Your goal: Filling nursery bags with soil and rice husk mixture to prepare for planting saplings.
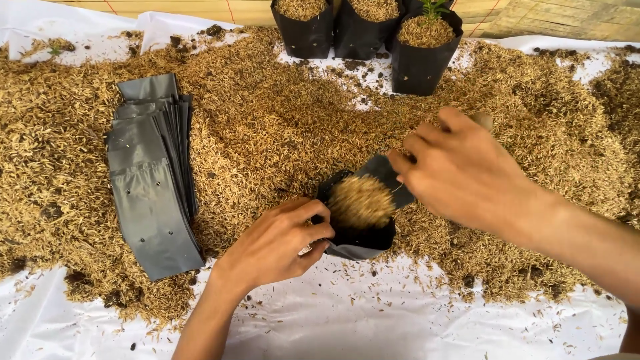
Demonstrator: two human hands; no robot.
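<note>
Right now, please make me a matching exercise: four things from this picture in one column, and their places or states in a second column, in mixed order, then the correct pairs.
Things:
1. stack of flat black bags
2. open black bag
3. three filled bags
4. right hand

Places or states:
A. standing upright at the far edge, one with a small green plant
B. tipping husks from a dark scoop into a bag
C. lying flat on the husks, to the left
D. held open at its rim by the left hand

Pairs: 1-C, 2-D, 3-A, 4-B
</note>
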